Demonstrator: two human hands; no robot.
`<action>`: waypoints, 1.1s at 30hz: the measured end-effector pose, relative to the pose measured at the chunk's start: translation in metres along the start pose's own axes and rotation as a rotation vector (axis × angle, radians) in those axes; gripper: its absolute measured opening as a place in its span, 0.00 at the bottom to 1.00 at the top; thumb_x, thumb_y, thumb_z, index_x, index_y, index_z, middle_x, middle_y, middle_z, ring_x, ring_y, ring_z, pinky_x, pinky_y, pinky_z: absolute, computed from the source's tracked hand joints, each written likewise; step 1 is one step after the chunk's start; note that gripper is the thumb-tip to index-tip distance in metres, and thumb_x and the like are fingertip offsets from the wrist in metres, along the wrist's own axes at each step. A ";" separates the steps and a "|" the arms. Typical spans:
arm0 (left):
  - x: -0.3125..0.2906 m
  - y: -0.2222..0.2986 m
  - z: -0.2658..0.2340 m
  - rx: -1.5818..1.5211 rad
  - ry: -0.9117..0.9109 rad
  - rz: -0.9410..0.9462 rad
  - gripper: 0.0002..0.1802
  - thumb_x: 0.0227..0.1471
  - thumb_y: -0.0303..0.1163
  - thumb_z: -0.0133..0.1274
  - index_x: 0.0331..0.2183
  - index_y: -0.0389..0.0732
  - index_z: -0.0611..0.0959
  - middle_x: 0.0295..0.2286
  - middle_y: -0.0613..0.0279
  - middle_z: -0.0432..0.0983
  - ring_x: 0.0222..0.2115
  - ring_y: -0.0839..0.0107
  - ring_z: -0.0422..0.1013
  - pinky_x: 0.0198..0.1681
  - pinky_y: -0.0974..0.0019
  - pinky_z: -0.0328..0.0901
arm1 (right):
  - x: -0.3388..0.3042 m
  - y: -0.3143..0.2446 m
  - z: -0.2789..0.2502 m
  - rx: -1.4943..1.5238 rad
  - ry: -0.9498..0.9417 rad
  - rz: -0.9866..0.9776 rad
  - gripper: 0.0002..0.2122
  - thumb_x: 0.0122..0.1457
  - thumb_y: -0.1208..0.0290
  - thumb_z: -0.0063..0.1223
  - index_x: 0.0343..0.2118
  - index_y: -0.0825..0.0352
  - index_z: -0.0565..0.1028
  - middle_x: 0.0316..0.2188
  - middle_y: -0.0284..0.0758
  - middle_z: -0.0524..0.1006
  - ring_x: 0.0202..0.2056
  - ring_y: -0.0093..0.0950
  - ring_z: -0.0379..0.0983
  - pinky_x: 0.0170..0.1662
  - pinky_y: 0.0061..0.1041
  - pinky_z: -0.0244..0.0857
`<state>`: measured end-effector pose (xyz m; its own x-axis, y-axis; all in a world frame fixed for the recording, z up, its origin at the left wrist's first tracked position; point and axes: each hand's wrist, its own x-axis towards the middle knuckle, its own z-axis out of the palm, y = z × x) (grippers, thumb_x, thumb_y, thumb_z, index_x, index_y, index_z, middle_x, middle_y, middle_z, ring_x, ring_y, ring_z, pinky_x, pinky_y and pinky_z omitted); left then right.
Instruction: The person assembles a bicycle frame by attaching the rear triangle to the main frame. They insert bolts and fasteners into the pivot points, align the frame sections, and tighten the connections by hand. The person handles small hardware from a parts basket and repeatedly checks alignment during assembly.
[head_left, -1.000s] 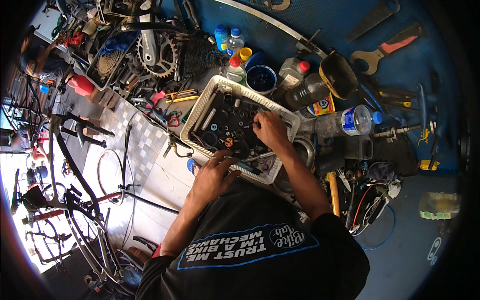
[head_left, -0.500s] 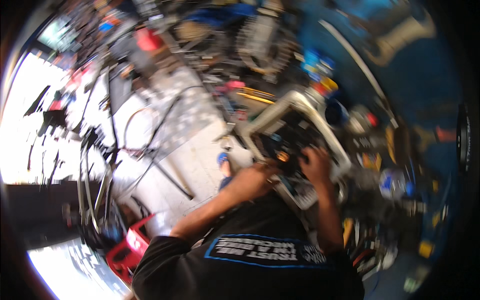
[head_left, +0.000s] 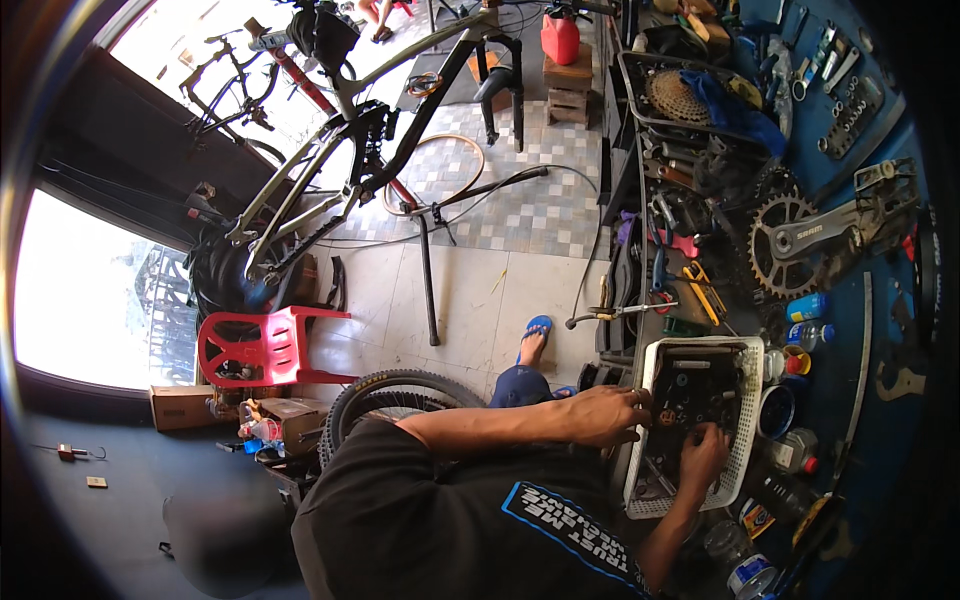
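A white plastic basket [head_left: 748, 420] with perforated walls stands on the workbench at my right. Dark small parts [head_left: 690, 390], too small to name singly, lie in it along with some metal pieces. My left hand [head_left: 605, 414] rests across the basket's left rim, its fingers loosely apart and nothing visible in them. Down inside the basket, toward its right wall, is my right hand [head_left: 706, 458]. Its fingers are bent together among the parts, and whatever they may hold is hidden.
Beyond the basket lie a crankset with chainring [head_left: 785, 240], yellow-handled tools [head_left: 705, 292] and a tray [head_left: 635, 95] with a cassette. Bottles [head_left: 795, 450] line its right side. A bicycle frame [head_left: 350, 130], a red chair [head_left: 270, 345] and a tyre [head_left: 400, 385] stand leftward.
The view has swung round and sharpened from blur, with the basket now farther right in the picture. Both hands stay at the basket, the right one still inside it.
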<state>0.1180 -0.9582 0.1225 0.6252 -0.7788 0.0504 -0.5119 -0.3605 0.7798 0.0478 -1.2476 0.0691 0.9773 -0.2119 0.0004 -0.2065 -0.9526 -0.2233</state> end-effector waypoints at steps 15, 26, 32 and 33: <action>0.020 0.006 0.001 0.015 -0.050 0.053 0.21 0.55 0.37 0.65 0.49 0.40 0.83 0.52 0.48 0.74 0.50 0.46 0.75 0.52 0.48 0.72 | -0.004 0.002 -0.002 0.166 0.047 0.107 0.10 0.54 0.75 0.61 0.39 0.68 0.75 0.36 0.45 0.79 0.40 0.48 0.78 0.44 0.46 0.70; 0.013 -0.004 -0.008 -0.055 -0.016 0.089 0.21 0.53 0.35 0.65 0.49 0.42 0.83 0.51 0.49 0.74 0.50 0.47 0.75 0.52 0.47 0.73 | -0.010 0.001 0.003 0.159 0.045 0.136 0.08 0.62 0.73 0.59 0.41 0.69 0.78 0.38 0.45 0.80 0.44 0.46 0.77 0.48 0.44 0.70; -0.010 -0.020 -0.030 0.004 0.063 0.079 0.19 0.54 0.35 0.64 0.47 0.40 0.82 0.48 0.46 0.74 0.48 0.45 0.75 0.50 0.45 0.73 | 0.004 0.009 0.009 0.092 -0.045 0.184 0.09 0.58 0.77 0.60 0.41 0.68 0.79 0.38 0.43 0.80 0.44 0.45 0.77 0.48 0.43 0.70; -0.016 -0.023 -0.035 0.012 0.076 0.058 0.19 0.54 0.36 0.64 0.46 0.39 0.81 0.48 0.46 0.74 0.47 0.44 0.76 0.49 0.45 0.73 | 0.005 0.012 0.013 0.079 -0.048 0.193 0.09 0.57 0.77 0.60 0.41 0.68 0.79 0.38 0.43 0.79 0.44 0.45 0.77 0.48 0.43 0.70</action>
<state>0.1407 -0.9196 0.1254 0.6366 -0.7578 0.1429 -0.5556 -0.3221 0.7665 0.0510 -1.2573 0.0542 0.9214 -0.3766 -0.0959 -0.3878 -0.8749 -0.2900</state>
